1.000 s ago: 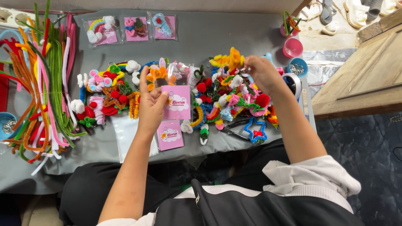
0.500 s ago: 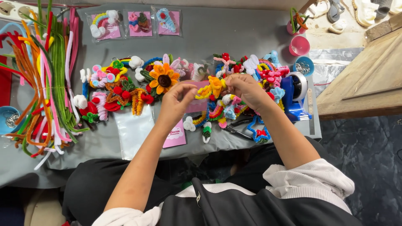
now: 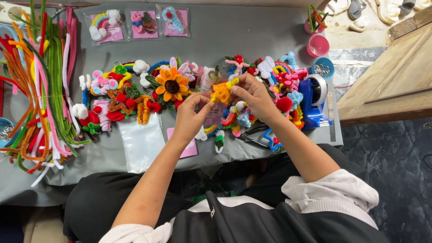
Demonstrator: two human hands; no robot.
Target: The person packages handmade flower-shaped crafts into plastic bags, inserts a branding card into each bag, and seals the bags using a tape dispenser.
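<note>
My right hand [image 3: 252, 95] pinches a small yellow-and-orange pipe-cleaner figure [image 3: 223, 90] above the grey table [image 3: 225, 33]. My left hand [image 3: 191, 114] holds a clear plastic sleeve with a pink card [image 3: 211, 114] just under the figure, its open end close to it. Both hands hover over a row of fuzzy craft pieces, among them an orange sunflower [image 3: 172, 85].
A big bundle of coloured pipe cleaners [image 3: 38, 85] lies at the left. Three bagged crafts [image 3: 139, 22] sit at the far edge. Clear sleeves [image 3: 141, 141] and pink cards [image 3: 189, 148] lie near me. A blue tape dispenser [image 3: 315, 101], small cups [image 3: 318, 45] and pliers [image 3: 254, 137] are at the right.
My right hand picked the yellow figure from the pile at the right and brought it to the middle. My left hand lifted the sleeve with the card to meet it.
</note>
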